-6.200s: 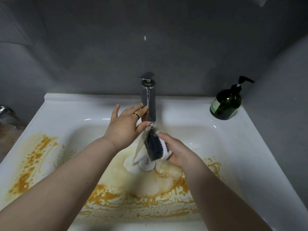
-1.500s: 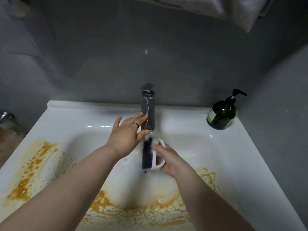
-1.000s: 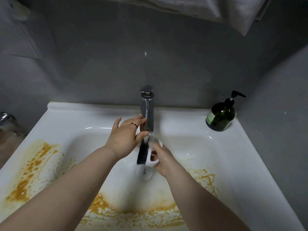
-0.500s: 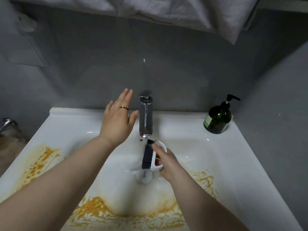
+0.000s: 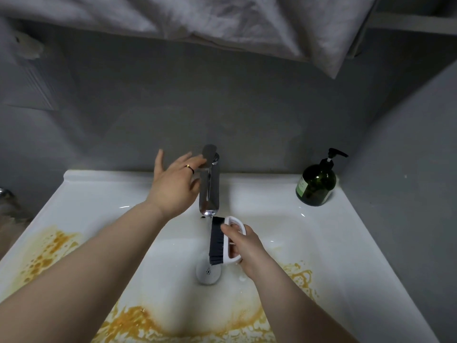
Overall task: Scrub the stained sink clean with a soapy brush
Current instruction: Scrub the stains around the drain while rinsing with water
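Holding the brush [image 5: 216,240] in the right hand [image 5: 244,246], grip wrapped round its white handle, bristles facing left, just below the faucet [image 5: 210,191] and above the drain [image 5: 209,272]. Reaching with the left hand [image 5: 173,189], grip wide, fingertips at the lever [image 5: 209,152]. Stained orange along the sink [image 5: 99,194] front and left.

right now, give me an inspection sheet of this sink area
surface: white sink, orange stains on the left ledge and the front of the basin
job's things: brush held on edge under the tap, bristles facing left, above the drain
clutter: green soap bottle on the back right corner
grips: left hand open, fingertips at the tap's lever; right hand holds the brush handle
cables: nothing seen
surroundings: grey wall, pale cloth above
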Tool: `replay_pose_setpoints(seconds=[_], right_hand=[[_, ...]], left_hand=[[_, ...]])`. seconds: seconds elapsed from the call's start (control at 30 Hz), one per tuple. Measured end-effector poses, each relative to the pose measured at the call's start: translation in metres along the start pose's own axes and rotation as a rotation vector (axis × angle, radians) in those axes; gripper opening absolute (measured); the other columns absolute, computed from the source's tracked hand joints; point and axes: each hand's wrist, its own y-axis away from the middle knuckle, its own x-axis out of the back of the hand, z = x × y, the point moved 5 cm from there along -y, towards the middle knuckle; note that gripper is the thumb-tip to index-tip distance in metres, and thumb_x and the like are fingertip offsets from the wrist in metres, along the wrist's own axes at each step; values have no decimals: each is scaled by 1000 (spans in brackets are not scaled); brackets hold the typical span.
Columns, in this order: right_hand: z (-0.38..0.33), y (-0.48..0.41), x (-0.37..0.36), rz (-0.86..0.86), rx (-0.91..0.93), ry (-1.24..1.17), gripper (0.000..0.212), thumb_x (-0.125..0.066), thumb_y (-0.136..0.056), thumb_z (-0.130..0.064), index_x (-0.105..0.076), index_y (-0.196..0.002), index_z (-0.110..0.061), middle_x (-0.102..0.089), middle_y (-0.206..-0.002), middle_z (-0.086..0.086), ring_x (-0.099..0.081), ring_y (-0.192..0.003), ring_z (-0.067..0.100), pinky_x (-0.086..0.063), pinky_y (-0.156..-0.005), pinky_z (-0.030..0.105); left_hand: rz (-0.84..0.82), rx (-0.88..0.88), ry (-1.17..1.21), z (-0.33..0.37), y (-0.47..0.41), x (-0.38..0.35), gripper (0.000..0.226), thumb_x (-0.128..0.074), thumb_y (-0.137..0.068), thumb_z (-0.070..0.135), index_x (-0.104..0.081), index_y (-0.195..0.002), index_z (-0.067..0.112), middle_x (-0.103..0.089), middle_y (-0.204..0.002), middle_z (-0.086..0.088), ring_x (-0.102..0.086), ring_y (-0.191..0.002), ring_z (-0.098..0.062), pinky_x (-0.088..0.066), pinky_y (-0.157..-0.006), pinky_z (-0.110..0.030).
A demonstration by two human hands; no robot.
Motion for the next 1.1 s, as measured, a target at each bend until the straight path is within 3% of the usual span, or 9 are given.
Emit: replay_pose_setpoints(seconds=[0.1,0.3,0.43,0.53,0.67,0.83,0.97,1.1], right_hand=[[9,1,6,48,-16,38,38,-66,-83,-23,-54,-117,-12,-62,-103,9,-61,-89,25,-47,-62,25],[11,14,12,115,23,289,37,-67,-81,-22,-52,-114,-12,-57,-102,7,-56,-83,20,-42,-59,23],[-16,23,6,109,181,270,24,-67,-81,-18,-54,-102,-17,-59,-98,5,-59,-87,21,-47,-72,27],[-16,27,5,60,210,198,20,-65,-83,-15,-54,-99,-20,-60,-96,3,-59,-86,18,-48,-74,29],[36,24,6,-10,47,897,41,-68,-79,-27,-50,-114,-18,-54,-104,-1,-53,-93,17,-41,-70,25],[20,20,-9,109,139,569,26,-67,-82,-17,-52,-103,-17,-57,-102,4,-56,-88,18,-42,-69,24],[30,16,-32,-12,147,900,30,-69,-78,-21,-51,-101,-21,-56,-99,-3,-54,-92,15,-41,-76,23],[28,17,-47,7,273,984,29,-68,-80,-20,-49,-102,-19,-55,-100,-1,-53,-89,15,-40,-66,22]], left_hand=[[-9,-7,3,-3,12,-8,56,-44,-92,14,-24,-143,24,-23,-150,10,-13,-138,-4,23,-104,-33],[-1,25,113,-11,22,-10,55,-43,-94,15,-21,-143,24,-25,-149,6,-15,-138,-7,15,-107,-29],[147,137,211,-41,67,-6,42,-45,-88,18,-48,-130,10,-52,-131,-9,-47,-123,-23,-1,-106,-26],[127,236,192,-75,106,-8,32,-51,-90,11,-57,-121,7,-58,-123,-11,-52,-117,-26,-7,-107,-29],[36,364,121,-114,156,-14,30,-56,-85,-1,-62,-114,5,-62,-116,-14,-54,-114,-31,-13,-107,-39],[5,495,65,-146,194,-9,27,-58,-83,-4,-65,-108,3,-64,-111,-17,-56,-110,-35,-18,-105,-47],[4,538,64,-161,208,-3,29,-57,-83,-4,-64,-110,4,-63,-114,-16,-54,-113,-35,-17,-105,-44],[-2,560,63,-175,220,2,29,-57,-83,-5,-63,-111,2,-62,-116,-16,-52,-114,-34,-17,-105,-43]])
